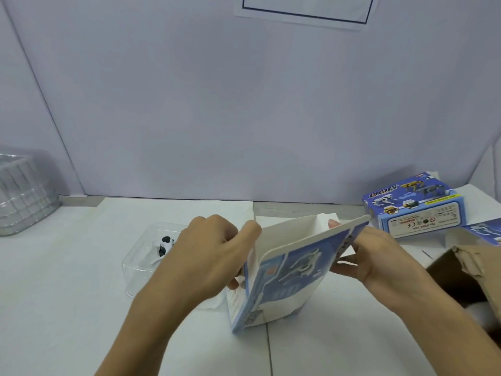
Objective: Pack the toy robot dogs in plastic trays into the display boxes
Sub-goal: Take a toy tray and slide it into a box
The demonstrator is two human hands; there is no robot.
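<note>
Display box of blue-and-white printed cardboard (292,270), unfolded and open at its top, stands on the white table (81,294) at centre, tilted, held between both hands. Left hand (208,248) grips the box's left wall, fingers curled round its edge. Right hand (379,256) pinches the box's right flap, one fingertip showing inside the opening. Left of the box, partly behind the left hand, lies a clear plastic tray (141,264) containing a black-and-white toy robot dog (166,245). Right of the box and farther back sits a closed blue printed box (414,207); nearer, an open brown cardboard carton (471,270). Far left of the box stands a stack of clear trays (24,194).
</note>
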